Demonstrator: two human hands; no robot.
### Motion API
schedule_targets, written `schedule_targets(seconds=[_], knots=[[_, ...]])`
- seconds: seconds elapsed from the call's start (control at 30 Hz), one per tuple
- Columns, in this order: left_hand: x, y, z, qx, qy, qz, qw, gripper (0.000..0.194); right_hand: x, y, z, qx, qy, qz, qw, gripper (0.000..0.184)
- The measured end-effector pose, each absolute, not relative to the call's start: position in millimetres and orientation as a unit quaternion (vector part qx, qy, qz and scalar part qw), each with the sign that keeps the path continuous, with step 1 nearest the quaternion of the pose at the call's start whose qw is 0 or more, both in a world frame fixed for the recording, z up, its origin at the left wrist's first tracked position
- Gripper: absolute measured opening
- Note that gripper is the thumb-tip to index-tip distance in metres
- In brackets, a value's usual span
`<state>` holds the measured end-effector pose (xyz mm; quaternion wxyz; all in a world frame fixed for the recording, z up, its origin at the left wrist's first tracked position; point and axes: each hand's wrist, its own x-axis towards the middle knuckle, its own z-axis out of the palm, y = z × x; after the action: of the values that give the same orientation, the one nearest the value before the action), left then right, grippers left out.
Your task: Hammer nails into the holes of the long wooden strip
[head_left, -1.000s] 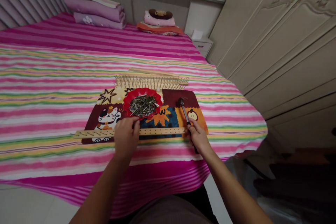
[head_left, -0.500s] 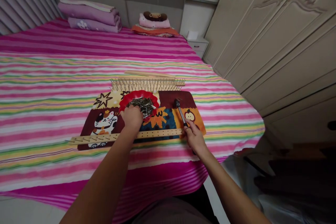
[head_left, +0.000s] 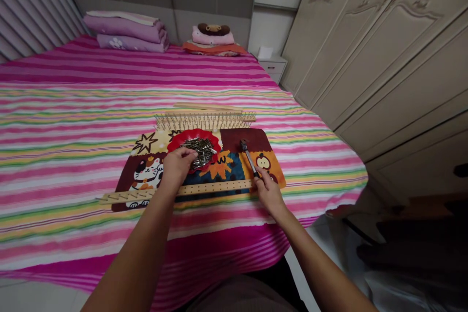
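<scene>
My left hand (head_left: 178,165) is at the near left edge of a red scalloped bowl (head_left: 175,142), its thumb and fingers pinched together; a nail between them is too small to make out. Loose metal nails (head_left: 201,150) fill the bowl. In my right hand (head_left: 268,189) is the dark handle of a hammer (head_left: 249,158), its head resting over the brown corner of a patterned mat (head_left: 234,139). A wooden strip with drilled holes (head_left: 215,187) lies across the mat's near side, nails standing in its left end.
Behind the mat lie wooden strips studded with upright nails (head_left: 204,121) and a plain strip (head_left: 208,107). All rest on a bed with a striped sheet (head_left: 314,156). Folded quilts (head_left: 126,31) and pillows (head_left: 214,41) sit by the headboard; a wardrobe (head_left: 383,58) stands at right.
My left hand has drawn back from among the nails in the bowl toward its near left rim, fingers pinched. My right hand still holds the hammer, nearly unmoved. The view has tilted slightly.
</scene>
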<state>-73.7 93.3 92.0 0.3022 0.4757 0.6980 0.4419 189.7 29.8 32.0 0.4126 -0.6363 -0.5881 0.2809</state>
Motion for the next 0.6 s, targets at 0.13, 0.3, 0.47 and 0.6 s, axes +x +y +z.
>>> schedule_targets(seconds=[0.13,0.3,0.47,0.6], knots=[[-82.5,81.2,99.2,0.363,0.618,0.544,0.436,0.02,190.2,29.3,31.6,-0.645,-0.593,0.272,0.398,0.049],[-88.6,74.1,99.1,0.287,0.61,0.574,0.465,0.029,190.2,28.6,33.1,-0.637,-0.601,0.259,0.407,0.047],[-90.7,67.9,101.2,0.271,0.608,0.593,0.453,0.025,189.6,28.4,34.0,-0.638,-0.601,0.263,0.403,0.046],[-95.6,46.4,112.5,0.277,0.58,0.575,0.507,0.024,189.6,28.6,33.3,-0.645,-0.59,0.274,0.402,0.049]])
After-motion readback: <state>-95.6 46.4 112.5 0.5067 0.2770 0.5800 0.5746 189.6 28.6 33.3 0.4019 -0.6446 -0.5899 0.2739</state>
